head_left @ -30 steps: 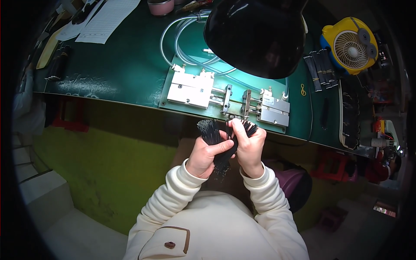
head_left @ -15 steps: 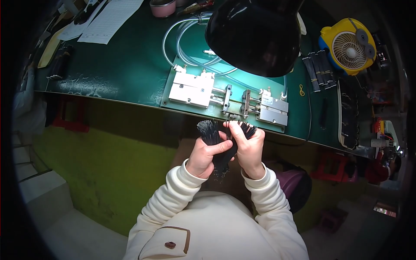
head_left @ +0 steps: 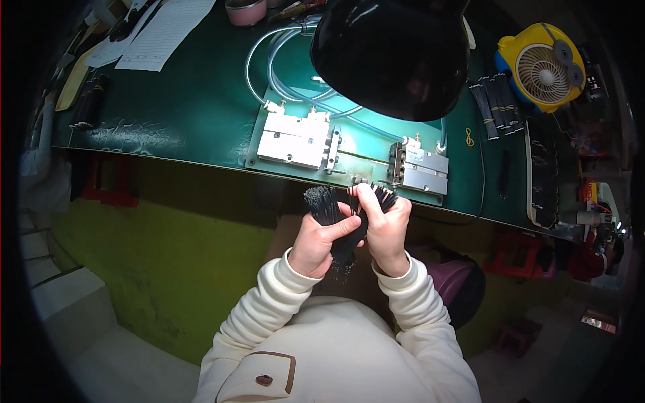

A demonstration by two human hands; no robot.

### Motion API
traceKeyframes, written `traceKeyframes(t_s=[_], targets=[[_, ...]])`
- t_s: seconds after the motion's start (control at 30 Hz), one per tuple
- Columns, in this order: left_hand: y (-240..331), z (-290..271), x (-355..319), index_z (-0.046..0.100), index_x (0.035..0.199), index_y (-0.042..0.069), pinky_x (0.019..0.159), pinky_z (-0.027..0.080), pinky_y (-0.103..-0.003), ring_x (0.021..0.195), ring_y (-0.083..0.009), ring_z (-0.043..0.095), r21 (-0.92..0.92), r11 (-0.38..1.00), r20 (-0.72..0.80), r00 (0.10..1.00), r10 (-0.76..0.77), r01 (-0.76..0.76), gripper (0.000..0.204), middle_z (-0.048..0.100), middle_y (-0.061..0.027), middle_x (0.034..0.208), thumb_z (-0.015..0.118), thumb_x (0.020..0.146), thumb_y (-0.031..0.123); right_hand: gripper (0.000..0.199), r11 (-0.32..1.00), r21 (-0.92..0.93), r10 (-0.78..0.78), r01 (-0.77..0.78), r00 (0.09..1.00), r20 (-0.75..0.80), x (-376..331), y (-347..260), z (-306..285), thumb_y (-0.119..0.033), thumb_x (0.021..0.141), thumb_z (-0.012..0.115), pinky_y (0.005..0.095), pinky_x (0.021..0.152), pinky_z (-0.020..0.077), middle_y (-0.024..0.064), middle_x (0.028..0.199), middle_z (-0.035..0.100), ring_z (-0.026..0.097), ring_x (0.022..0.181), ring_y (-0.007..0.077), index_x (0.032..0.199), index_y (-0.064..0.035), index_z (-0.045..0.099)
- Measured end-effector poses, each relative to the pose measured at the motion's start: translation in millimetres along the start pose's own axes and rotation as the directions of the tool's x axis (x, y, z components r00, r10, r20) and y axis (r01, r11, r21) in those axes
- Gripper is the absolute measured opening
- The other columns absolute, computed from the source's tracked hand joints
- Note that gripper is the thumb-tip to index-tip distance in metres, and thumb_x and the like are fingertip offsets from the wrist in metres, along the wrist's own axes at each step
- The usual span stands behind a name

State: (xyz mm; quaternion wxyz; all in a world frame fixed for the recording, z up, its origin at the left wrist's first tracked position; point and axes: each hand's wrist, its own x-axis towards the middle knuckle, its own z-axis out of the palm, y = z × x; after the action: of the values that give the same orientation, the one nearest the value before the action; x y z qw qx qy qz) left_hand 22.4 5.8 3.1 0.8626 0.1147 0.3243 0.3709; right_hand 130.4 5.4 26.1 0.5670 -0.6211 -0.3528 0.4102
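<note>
Here, bundle of thin black strips (head_left: 330, 213) is gripped by left hand (head_left: 321, 240), fingers curled | right hand (head_left: 384, 228) fingertips pinched on strips above | metal fixture (head_left: 349, 149) beyond fingertips.

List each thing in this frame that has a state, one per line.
left hand: closed around the bundle of black strands
right hand: gripping the same bundle, fingertips at its top
bundle of black strands: upright, fanned at top
metal fixture: on the bench, untouched
yellow fan: spinning or not, cannot tell

Workshop: green bench (head_left: 188, 114), metal fixture (head_left: 295, 140), air hoses (head_left: 265, 57).
</note>
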Motion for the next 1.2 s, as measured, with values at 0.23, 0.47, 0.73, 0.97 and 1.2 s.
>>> traceKeyframes(t_s=[0.23,0.47,0.73,0.97,1.2], targets=[[-0.4,-3.6,2.9,0.054,0.084,0.003,0.058,0.050,-0.028,0.064,-0.0150,0.057,-0.006,1.000,0.054,0.999,-0.002,0.002,0.012,0.057,-0.0058,0.074,0.062,0.074,0.001,0.019,0.999,0.035,0.014,-0.013,1.000,-0.016,0.6,3.0,0.3,-0.011,0.080,0.055,0.0187,0.039,0.0353,0.0005,0.050,0.055,0.047,0.043,0.0036,0.070,0.0025,0.064],[1.3,-0.4,-0.2,0.053,0.082,0.003,0.058,0.050,-0.028,0.060,-0.0158,0.057,-0.042,0.998,0.018,0.999,-0.040,0.040,0.012,0.057,-0.0060,0.072,0.062,0.074,0.002,0.018,0.998,0.044,0.043,-0.046,0.996,0.081,-2.0,-1.0,-4.1,-0.011,0.081,0.056,0.0185,0.039,0.0329,-0.0010,0.051,0.053,0.044,0.044,0.0028,0.070,0.0021,0.063],[-0.7,-4.5,0.2,0.053,0.082,0.003,0.056,0.050,-0.028,0.061,-0.0147,0.056,-0.030,0.999,0.040,0.998,-0.040,0.041,0.011,0.057,-0.0055,0.073,0.062,0.074,0.002,0.017,1.000,0.005,-0.006,0.006,1.000,-0.010,-5.5,-4.8,2.5,-0.011,0.081,0.055,0.0187,0.037,0.0329,-0.0010,0.050,0.053,0.045,0.042,0.0031,0.073,0.0021,0.064],[-1.7,-2.2,1.9,0.054,0.082,0.003,0.057,0.050,-0.027,0.063,-0.0136,0.056,-0.004,1.000,0.018,1.000,-0.015,0.015,0.011,0.057,-0.0048,0.074,0.062,0.075,0.002,0.018,0.999,-0.031,-0.043,0.042,0.999,-0.029,-1.9,-0.4,1.0,-0.012,0.081,0.056,0.0192,0.036,0.0341,-0.0006,0.050,0.053,0.045,0.041,0.0036,0.072,0.0024,0.064],[-1.3,-2.0,2.6,0.054,0.082,0.003,0.058,0.050,-0.027,0.063,-0.0136,0.057,0.005,1.000,0.023,1.000,-0.016,0.016,0.010,0.057,-0.0046,0.074,0.061,0.075,0.002,0.019,0.997,-0.054,-0.059,0.057,0.998,-0.031,-0.5,0.1,0.6,-0.012,0.081,0.056,0.0193,0.036,0.0341,-0.0006,0.049,0.053,0.045,0.041,0.0036,0.071,0.0026,0.063]])
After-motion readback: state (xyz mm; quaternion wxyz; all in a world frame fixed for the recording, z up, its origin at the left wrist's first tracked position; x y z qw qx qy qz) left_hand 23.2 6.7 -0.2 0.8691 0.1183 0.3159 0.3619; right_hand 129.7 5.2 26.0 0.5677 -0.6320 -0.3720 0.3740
